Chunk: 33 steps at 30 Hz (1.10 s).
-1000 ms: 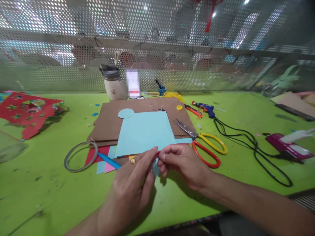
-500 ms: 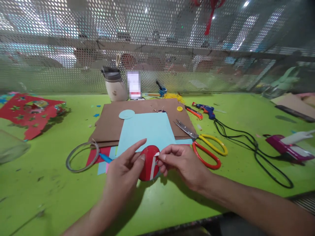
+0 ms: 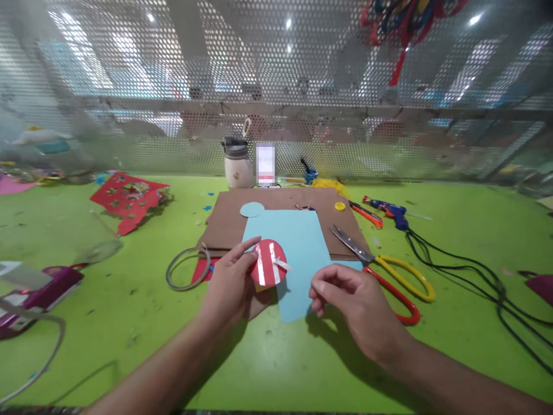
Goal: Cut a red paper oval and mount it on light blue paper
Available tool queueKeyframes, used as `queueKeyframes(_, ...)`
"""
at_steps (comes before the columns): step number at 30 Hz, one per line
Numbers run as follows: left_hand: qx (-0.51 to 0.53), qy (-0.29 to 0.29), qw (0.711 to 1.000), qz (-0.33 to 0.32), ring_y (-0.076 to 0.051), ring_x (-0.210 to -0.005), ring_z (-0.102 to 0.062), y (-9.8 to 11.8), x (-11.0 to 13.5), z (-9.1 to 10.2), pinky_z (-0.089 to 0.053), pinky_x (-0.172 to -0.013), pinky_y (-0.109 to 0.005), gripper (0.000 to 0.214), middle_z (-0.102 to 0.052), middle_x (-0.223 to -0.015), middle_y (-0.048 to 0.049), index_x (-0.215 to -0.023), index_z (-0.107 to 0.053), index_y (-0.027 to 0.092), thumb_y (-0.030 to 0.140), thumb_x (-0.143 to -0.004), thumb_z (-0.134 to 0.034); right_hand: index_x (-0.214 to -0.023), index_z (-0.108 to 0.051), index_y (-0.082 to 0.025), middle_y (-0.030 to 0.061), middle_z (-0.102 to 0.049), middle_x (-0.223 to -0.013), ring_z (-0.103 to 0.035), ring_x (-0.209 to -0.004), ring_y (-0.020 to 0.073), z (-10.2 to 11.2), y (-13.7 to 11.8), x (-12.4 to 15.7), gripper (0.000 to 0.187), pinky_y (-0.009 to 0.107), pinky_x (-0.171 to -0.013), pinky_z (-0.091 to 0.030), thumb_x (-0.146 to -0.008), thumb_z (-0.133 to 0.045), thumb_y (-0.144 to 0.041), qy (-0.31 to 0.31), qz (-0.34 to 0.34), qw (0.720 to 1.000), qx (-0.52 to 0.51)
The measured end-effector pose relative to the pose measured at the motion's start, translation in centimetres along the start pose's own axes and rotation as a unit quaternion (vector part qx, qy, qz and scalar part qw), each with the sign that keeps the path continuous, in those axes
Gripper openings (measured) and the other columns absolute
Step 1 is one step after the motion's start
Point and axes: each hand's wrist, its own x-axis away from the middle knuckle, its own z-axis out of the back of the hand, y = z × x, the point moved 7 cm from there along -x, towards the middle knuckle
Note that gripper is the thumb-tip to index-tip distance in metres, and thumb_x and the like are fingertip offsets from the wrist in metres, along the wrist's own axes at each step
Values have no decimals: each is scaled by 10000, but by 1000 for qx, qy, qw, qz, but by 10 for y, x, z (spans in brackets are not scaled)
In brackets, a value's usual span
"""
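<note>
Between the thumb and fingers of my left hand [image 3: 231,279] is a red disc [image 3: 264,271], tilted toward me over light blue paper. Two pale, shiny strips of tape run across its face. A loose white end [image 3: 283,264] curls off the right-hand strip. My right hand [image 3: 345,297] hovers apart from the disc, to its right, fingers curled in and thumb against them; nothing shows in it. The light blue sheet [image 3: 298,236] lies below, partly over brown cardboard [image 3: 224,230]. A light blue paper disc [image 3: 252,210] rests at the sheet's upper left corner.
Scissors [image 3: 389,268] with red and yellow handles lie right of the paper. Behind them are an orange cutter [image 3: 366,214] and a corded blue glue gun [image 3: 391,212]. A wire coil [image 3: 186,268] lies left; a white bottle [image 3: 238,167] stands at the back. Red cut paper [image 3: 129,202] is at far left.
My right hand has let go of the tape's loose end and drawn away to the right. The red disc has risen slightly in my left hand. The camera view has shifted.
</note>
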Motion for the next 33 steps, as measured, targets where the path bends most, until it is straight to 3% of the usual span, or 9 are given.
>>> queueKeyframes(3,18,-18,999,25,-120,-490,-594,-7,0,-2,-514,-482,-222,453,-688,-682,-57,-1230,-591,106,122,-777,-597,-806,-629,-178,17,-635,-735,-593,-674,158,1,-10,-3,232,298,-634,-494,-805,-691,-402,8,44,995,84)
queueKeyframes(7,7,-72,996,46,-114,-468,-552,-16,6,-10,-498,-469,-244,439,-623,-626,3,-1224,-600,170,200,-786,-622,-836,-593,-186,7,-592,-749,-536,-676,151,-5,-13,-11,299,286,-603,-442,-860,-608,-483,-6,68,984,162)
queueKeyframes(13,-34,-97,995,-2,-99,-481,-555,-15,15,-15,-437,-440,-186,443,-632,-673,9,-1176,-633,163,275,-752,-693,-687,-524,-195,-59,-462,-553,-401,-516,106,-11,-6,-15,360,255,-493,-314,-840,-616,-508,-16,24,992,120)
queueKeyframes(17,-21,-103,994,-5,-87,-483,-544,-13,15,-15,-455,-462,-185,423,-628,-667,17,-1158,-644,172,279,-754,-703,-659,-533,-197,-56,-473,-523,-404,-492,107,-12,-4,-11,360,253,-480,-304,-799,-655,-506,-25,-2,996,88)
queueKeyframes(23,43,-94,994,47,-136,-526,-615,-17,5,-8,-531,-494,-264,407,-641,-681,10,-1200,-620,230,209,-794,-635,-673,-504,-208,-61,-427,-509,-363,-487,111,-12,-3,7,396,253,-473,-287,-833,-608,-554,-8,23,991,129)
queueKeyframes(29,87,-76,993,-2,-148,-567,-659,-11,1,-5,-577,-552,-276,369,-689,-696,-28,-1169,-625,165,109,-805,-601,-701,-507,-209,-52,-394,-573,-365,-532,126,-7,14,35,378,263,-501,-301,-861,-588,-542,22,39,994,103)
queueKeyframes(33,96,-39,994,-24,-114,-563,-645,-7,-1,-1,-569,-566,-225,317,-701,-727,-43,-1112,-640,122,54,-812,-564,-695,-522,-211,-41,-374,-620,-364,-566,137,-4,18,57,340,272,-532,-299,-889,-578,-484,24,72,993,87)
